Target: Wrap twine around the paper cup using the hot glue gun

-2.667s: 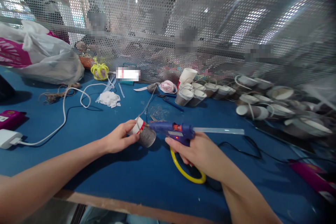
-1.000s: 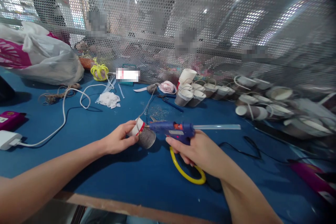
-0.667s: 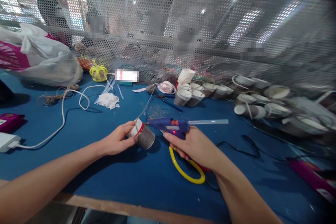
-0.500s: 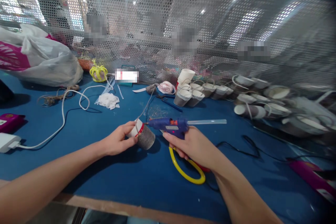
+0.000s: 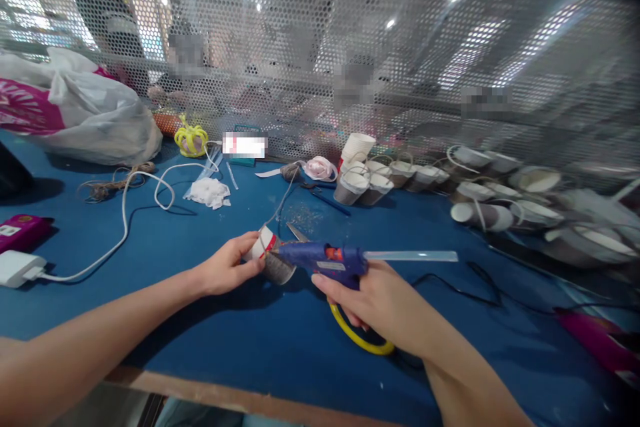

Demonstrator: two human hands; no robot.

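Note:
My left hand (image 5: 234,264) grips a small paper cup (image 5: 278,269) by its white and red end, the cup tilted on its side and wrapped in grey-brown material. A thin twine (image 5: 281,203) runs from the cup to a twine ball (image 5: 290,172) farther back. In my right hand (image 5: 370,297) is a blue glue gun (image 5: 323,260), a clear glue stick (image 5: 415,256) jutting from its rear. Its nozzle is at the cup's side, by the red band; whether it touches, I cannot tell. Below the gun lie scissors with a yellow handle (image 5: 367,345), partly hidden by my right hand.
Several wrapped cups with handles (image 5: 353,185) stand at the back right. A perforated metal screen (image 5: 280,60) closes off the far side, people behind it. To the left are a plastic bag (image 5: 110,120), a white cable (image 5: 100,260) and white scraps (image 5: 210,193). A black cord (image 5: 450,283) trails right.
My right hand has brought the glue gun slightly down, its nozzle now lower against the cup's side. The scissors' blade tip now shows behind the gun. My left hand keeps its hold.

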